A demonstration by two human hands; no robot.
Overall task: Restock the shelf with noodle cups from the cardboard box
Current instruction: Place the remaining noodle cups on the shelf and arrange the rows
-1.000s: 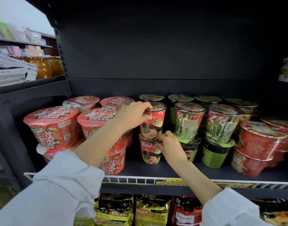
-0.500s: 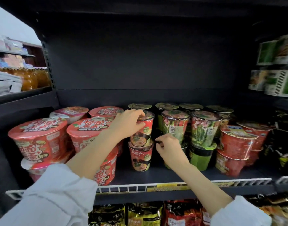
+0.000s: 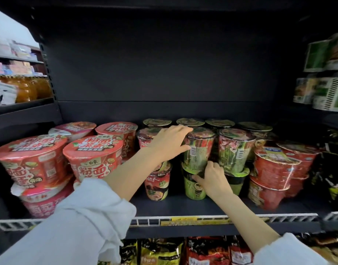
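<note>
Box out of frame; left hand [image 3: 169, 144] curls round top cup [image 3: 199, 150], right hand [image 3: 214, 181] pinches bottom cup [image 3: 193, 188] beneath it.

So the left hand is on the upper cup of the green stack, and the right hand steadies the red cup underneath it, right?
Nearly. The head view shows the left hand on the upper green-wrapped cup, but the cup underneath, which the right hand touches, is a green cup, not a red one. The red cups form the stack beside it, to the left.
</note>
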